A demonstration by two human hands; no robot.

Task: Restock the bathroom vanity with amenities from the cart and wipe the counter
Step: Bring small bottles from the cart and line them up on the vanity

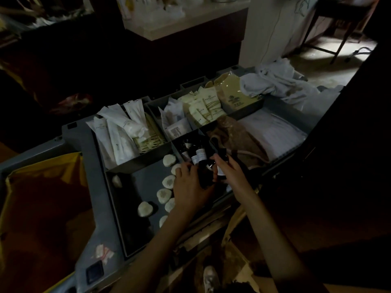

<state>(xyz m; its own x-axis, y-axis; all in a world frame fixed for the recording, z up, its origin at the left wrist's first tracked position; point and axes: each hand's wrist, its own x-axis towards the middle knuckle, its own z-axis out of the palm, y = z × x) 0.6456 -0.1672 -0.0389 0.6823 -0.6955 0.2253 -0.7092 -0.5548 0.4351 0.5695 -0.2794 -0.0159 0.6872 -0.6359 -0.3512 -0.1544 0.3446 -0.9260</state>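
The grey cart (80,136) stands in front of me, its top tray split into compartments. Both hands meet over the compartment of dark amenity bottles (195,153). My left hand (189,188) grips a dark bottle (204,173) by its body. My right hand (227,168) pinches another small dark bottle (222,154) near its cap. Round white soaps (164,194) lie scattered in the near compartment beside my left wrist. White sachets (118,132) fill the far left compartment. The scene is dim and the bottle labels are unreadable.
Cream packets (203,108) and a tan bag (234,92) fill the far compartments. A brown cloth (237,136) and white linen (275,81) lie at the right. A yellow bag (42,176) hangs at the cart's left end. The pale counter (186,20) stands behind.
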